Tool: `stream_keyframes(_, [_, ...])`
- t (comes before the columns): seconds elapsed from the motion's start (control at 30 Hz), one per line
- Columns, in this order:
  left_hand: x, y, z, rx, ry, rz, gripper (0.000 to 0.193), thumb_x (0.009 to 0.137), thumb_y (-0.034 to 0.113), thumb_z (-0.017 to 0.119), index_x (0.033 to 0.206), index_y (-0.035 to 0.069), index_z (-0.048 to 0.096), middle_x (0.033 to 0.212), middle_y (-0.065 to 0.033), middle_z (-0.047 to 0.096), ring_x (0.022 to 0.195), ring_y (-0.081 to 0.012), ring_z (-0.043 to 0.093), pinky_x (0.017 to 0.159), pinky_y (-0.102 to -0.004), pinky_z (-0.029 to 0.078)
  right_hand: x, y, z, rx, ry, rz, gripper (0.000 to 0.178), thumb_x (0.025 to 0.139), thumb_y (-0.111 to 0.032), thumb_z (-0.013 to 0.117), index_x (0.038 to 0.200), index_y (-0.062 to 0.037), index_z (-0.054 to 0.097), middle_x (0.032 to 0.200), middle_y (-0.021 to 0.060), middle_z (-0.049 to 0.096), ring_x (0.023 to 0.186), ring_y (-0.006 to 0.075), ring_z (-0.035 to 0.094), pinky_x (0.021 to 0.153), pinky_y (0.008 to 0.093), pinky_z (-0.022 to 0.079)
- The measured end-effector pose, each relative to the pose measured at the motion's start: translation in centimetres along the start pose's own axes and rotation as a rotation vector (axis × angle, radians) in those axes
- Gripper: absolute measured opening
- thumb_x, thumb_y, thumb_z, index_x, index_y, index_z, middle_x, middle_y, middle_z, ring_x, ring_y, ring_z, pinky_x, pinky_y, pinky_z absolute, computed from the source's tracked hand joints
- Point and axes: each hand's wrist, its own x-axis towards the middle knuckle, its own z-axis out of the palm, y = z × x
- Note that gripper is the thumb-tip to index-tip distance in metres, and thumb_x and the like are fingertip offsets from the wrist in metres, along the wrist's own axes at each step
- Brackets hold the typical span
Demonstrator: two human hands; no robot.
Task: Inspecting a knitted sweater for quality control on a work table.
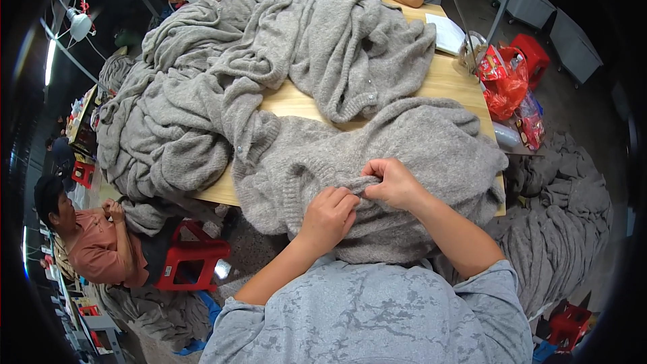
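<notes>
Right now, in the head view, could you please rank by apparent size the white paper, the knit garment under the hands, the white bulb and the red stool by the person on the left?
1. Knit garment
2. Red stool
3. White paper
4. White bulb

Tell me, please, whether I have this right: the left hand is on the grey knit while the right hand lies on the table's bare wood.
Not quite: the right hand is not on the bare wood of the table; the head view shows it pinching the grey knit too. The left hand is on the knit, as you say.
</notes>
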Motion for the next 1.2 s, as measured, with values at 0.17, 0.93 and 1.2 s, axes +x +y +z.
stream_keyframes(0.17, [-0.1, -0.6, 0.3, -0.192, 0.003, -0.105, 0.021, 0.066, -0.003, 0.063, 0.085, 0.004, 0.059, 0.091, -0.0099, 0.057, 0.081, -0.0286, 0.057, 0.069, -0.0369, 0.048, -0.2, -0.6, 0.0, -0.036, 0.007, 0.027, 0.016, 0.065, 0.0, 0.066, 0.078, -0.0009, 0.058, 0.07, -0.0016, 0.055, 0.066, 0.0054, 0.048, 0.058, 0.0226, 0.041])
stream_keyframes(0.93, [0.6, -1.3, 0.8, -0.358, 0.006, -0.312, 0.019, 0.065, -0.006, 0.065, 0.082, -0.001, 0.056, 0.084, -0.0136, 0.061, 0.077, -0.0278, 0.061, 0.066, -0.0312, 0.048, -0.1, -0.4, -0.1, 0.009, -0.029, 0.082, 0.01, 0.069, -0.002, 0.063, 0.079, -0.0014, 0.06, 0.068, -0.0009, 0.057, 0.064, 0.0054, 0.05, 0.056, 0.0233, 0.041])
stream_keyframes(1.2, [0.4, -1.0, 1.1, -0.274, 0.081, -0.203, 0.02, 0.064, -0.006, 0.065, 0.081, 0.0, 0.056, 0.091, -0.0165, 0.062, 0.084, -0.0311, 0.062, 0.069, -0.0334, 0.049, 0.7, 0.6, 0.1, -0.058, 0.015, 0.039, 0.011, 0.067, -0.005, 0.065, 0.077, -0.0014, 0.062, 0.064, -0.0003, 0.057, 0.059, 0.0064, 0.049, 0.053, 0.0244, 0.041])
